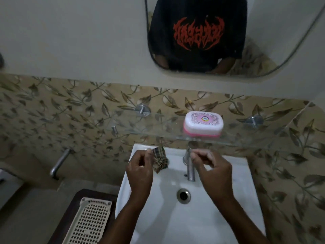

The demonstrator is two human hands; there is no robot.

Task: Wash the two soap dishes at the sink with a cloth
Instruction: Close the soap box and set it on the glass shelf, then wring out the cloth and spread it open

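A pink soap dish with a white patterned lid stands on the glass shelf above the white sink. My left hand pinches a small checked cloth over the sink's back left rim. My right hand hovers beside the chrome tap, fingers curled together; I cannot make out anything in them. Only one soap dish is in sight.
A cream perforated tray lies on a dark stand left of the sink. A second wall tap juts out at the left. The sink's drain sits mid-basin. A mirror hangs above the leaf-patterned tiles.
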